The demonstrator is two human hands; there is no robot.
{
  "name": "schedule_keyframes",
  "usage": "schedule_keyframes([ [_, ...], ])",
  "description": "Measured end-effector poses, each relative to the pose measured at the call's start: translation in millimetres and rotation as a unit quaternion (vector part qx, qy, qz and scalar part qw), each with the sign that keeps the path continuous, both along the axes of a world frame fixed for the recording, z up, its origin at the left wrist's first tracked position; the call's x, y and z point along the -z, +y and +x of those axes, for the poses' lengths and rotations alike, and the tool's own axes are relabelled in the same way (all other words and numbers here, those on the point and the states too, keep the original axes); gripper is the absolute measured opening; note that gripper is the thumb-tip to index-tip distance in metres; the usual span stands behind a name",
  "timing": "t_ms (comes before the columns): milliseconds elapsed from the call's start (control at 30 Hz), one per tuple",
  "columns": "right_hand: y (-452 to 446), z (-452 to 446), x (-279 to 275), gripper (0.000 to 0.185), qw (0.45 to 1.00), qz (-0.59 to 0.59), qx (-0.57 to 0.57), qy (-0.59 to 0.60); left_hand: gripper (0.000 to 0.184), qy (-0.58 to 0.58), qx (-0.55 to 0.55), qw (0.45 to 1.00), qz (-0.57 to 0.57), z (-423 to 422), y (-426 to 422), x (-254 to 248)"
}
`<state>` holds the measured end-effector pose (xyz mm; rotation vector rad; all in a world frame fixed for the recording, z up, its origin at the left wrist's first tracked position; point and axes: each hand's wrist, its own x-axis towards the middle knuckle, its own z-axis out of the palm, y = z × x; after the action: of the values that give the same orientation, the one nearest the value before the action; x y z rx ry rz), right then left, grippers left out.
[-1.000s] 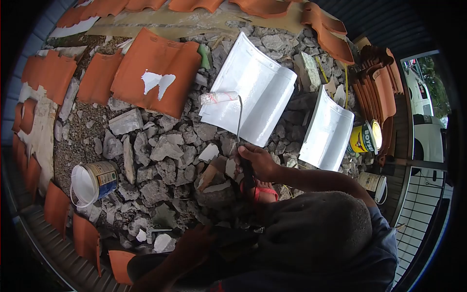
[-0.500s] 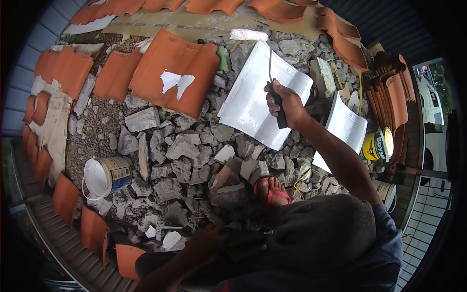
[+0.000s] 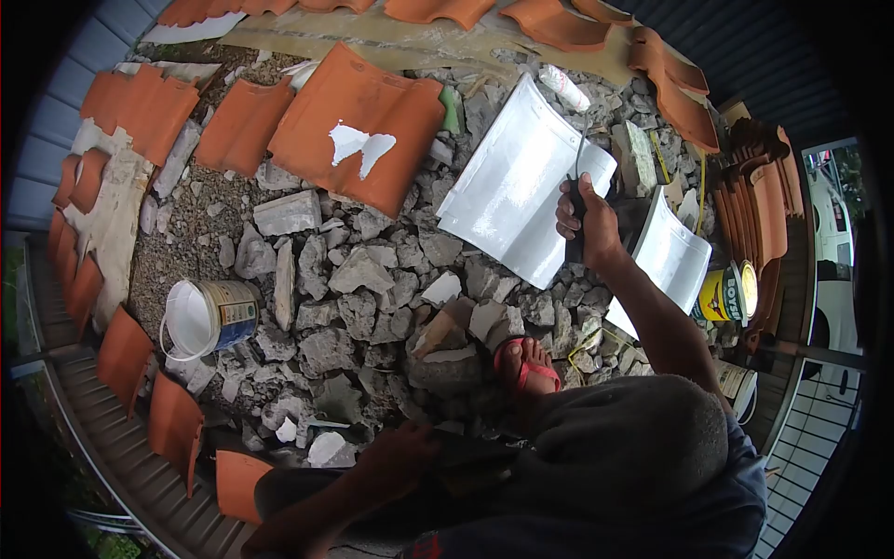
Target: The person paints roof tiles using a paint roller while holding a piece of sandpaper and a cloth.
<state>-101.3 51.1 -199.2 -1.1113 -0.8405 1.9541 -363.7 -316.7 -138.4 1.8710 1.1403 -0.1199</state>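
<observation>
My right hand (image 3: 589, 219) is closed around the dark handle of a paint roller (image 3: 565, 88). The roller's white sleeve is by the upper right edge of a roof tile coated glossy white (image 3: 512, 186); contact is unclear. A second white-coated tile (image 3: 663, 250) lies beside my right forearm. To the left rests a large orange roof tile (image 3: 372, 98) with a white patch on it. Low in the view, my left hand (image 3: 400, 458) is in deep shadow near my leg, and its fingers are hard to make out.
Broken concrete rubble (image 3: 358, 272) covers the ground around my sandalled foot (image 3: 529, 365). A white bucket (image 3: 219, 317) stands at left, a yellow-labelled paint can (image 3: 722, 293) at right. Stacked tiles (image 3: 759, 205) line the right side, and more orange tiles (image 3: 175, 429) the left edge.
My right hand has moved right, and the roller has swung from the tile's upper left corner to its upper right edge. The whole view has shifted slightly. My left hand stays low.
</observation>
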Motion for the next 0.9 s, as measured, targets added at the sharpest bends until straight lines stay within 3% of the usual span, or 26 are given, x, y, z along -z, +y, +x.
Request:
schedule_keyframes([
  [400, 13.7, -22.9, 25.5, 0.046, 0.999, -0.002, -0.040, -0.012, 0.043, -0.020, -0.011, 1.000, 0.002, 0.5, 2.1, -2.7],
  [700, -69.5, -19.6, 44.4, 0.057, 0.985, -0.093, -0.144, -0.020, 0.045, -0.032, -0.021, 0.999, -0.002, 1.1, 5.9, -1.4],
  [767, -55.6, -18.4, 47.1, 0.055, 0.986, -0.079, -0.142, -0.029, 0.045, -0.041, -0.025, 0.999, 0.006, 3.7, 6.5, -0.1],
  [833, -32.0, -22.0, 43.5, 0.054, 0.994, -0.039, -0.101, -0.021, 0.027, -0.033, -0.001, 0.999, 0.001, 5.6, 9.4, -0.5],
  [900, -4.0, -28.3, 34.9, 0.052, 0.997, -0.021, -0.076, -0.021, 0.036, -0.034, -0.004, 0.999, -0.013, 4.8, 8.8, 1.8],
])
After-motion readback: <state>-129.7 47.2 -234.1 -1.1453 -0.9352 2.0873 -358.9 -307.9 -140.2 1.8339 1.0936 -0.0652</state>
